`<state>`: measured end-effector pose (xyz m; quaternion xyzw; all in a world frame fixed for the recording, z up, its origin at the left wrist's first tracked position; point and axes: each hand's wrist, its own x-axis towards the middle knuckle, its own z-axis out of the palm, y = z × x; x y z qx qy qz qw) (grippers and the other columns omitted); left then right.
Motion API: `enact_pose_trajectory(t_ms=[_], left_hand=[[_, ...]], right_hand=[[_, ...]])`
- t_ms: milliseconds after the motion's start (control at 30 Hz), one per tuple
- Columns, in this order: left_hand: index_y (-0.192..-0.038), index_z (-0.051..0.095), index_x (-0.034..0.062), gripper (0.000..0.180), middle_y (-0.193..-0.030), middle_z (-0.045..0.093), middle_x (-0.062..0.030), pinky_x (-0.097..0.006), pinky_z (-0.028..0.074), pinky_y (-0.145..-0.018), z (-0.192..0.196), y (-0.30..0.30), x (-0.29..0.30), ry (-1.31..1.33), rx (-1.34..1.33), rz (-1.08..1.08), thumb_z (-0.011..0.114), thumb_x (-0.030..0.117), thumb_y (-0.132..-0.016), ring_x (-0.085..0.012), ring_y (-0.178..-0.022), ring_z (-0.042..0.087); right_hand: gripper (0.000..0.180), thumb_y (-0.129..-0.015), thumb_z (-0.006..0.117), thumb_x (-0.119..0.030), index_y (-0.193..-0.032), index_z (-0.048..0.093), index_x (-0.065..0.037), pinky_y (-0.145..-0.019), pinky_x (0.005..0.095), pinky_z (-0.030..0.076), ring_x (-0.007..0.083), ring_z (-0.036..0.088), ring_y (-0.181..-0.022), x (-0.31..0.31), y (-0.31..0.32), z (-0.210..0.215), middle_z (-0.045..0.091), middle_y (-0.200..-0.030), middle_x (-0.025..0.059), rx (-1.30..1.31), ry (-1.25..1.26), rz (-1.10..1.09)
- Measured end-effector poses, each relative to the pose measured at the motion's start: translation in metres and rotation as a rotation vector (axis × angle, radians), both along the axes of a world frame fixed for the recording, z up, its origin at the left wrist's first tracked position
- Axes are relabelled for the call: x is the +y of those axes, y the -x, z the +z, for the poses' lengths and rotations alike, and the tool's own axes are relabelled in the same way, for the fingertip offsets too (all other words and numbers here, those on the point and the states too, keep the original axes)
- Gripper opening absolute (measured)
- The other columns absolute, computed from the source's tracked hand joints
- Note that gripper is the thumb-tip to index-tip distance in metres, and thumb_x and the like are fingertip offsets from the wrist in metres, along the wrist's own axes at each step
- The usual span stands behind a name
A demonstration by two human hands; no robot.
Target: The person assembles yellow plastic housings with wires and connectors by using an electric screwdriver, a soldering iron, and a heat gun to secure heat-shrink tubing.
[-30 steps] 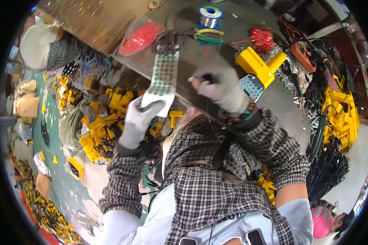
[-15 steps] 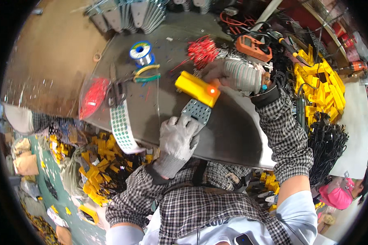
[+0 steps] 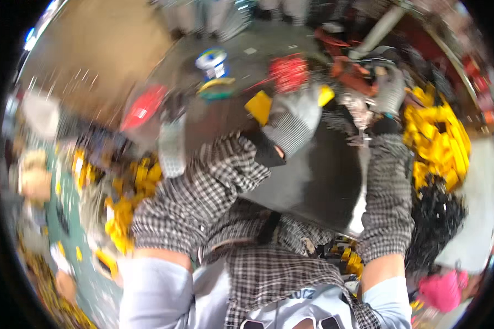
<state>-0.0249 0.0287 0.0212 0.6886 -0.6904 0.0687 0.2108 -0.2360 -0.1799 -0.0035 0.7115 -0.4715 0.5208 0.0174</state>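
My left hand point(image 3: 297, 112), in a pale knit glove, reaches across the middle of the table, wrapped over a yellow plastic housing point(image 3: 259, 107). The housing shows on both sides of the hand; its middle is hidden beneath the glove. My right hand point(image 3: 391, 92), gloved too, is stretched out to the far right, beside the orange meter point(image 3: 352, 75) and a tangle of dark tools and leads. Motion smears its fingers, so what they touch cannot be made out. Just beyond the left hand lies a bundle of red wires point(image 3: 288, 73).
A solder spool point(image 3: 212, 63), pliers with yellow and green handles point(image 3: 217, 89), a red bag point(image 3: 144, 108) and a sticker strip point(image 3: 172, 148) lie on the left. Yellow housings point(image 3: 436, 142) and black cables point(image 3: 433, 219) are heaped at right. A metal post point(image 3: 380, 30) stands far right.
My left hand has moved from the grey perforated plate up onto the yellow housing. The right hand has left the housing for the tools at far right. Plate and glowing light are now out of sight.
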Motion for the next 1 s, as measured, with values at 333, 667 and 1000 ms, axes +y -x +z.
enact_pose_trajectory(t_ms=[333, 667, 1000], left_hand=[[-0.099, 0.066, 0.0122, 0.03, -0.1, 0.063, -0.0081, -0.038, 0.035, -0.106, 0.072, -0.238, 0.384, -0.474, -0.111, 0.173, 0.057, 0.002, -0.072, -0.0258, -0.11, 0.056], [-0.128, 0.053, 0.0085, 0.057, -0.128, 0.054, -0.0142, -0.043, 0.043, -0.098, -0.003, -0.24, 0.323, 0.052, 0.141, 0.419, 0.069, 0.015, -0.074, -0.0366, -0.115, 0.052], [-0.125, 0.06, 0.0068, 0.076, -0.109, 0.065, -0.0256, -0.045, 0.047, -0.093, 0.097, -0.205, -0.161, 0.221, 0.478, 0.416, 0.049, 0.069, -0.082, -0.0399, -0.104, 0.063]], right_hand=[[0.022, -0.079, 0.065, -0.007, -0.101, 0.065, -0.008, -0.068, 0.0366, 0.052, 0.0254, 0.062, -0.073, 0.345, -0.198, 0.025, 0.063, -0.082, 0.0093, 0.474, -0.219, 1.198], [0.045, -0.08, 0.068, -0.024, -0.115, 0.051, -0.001, -0.082, 0.0394, 0.053, 0.0307, 0.062, -0.096, 0.445, -0.226, -0.045, 0.056, -0.107, 0.0139, 1.208, -0.564, 1.552], [0.028, -0.086, 0.063, -0.023, -0.111, 0.06, -0.011, -0.085, 0.0408, 0.05, 0.0315, 0.06, -0.101, 0.318, -0.119, 0.024, 0.061, -0.109, 0.0115, 0.413, -0.632, 0.986]])
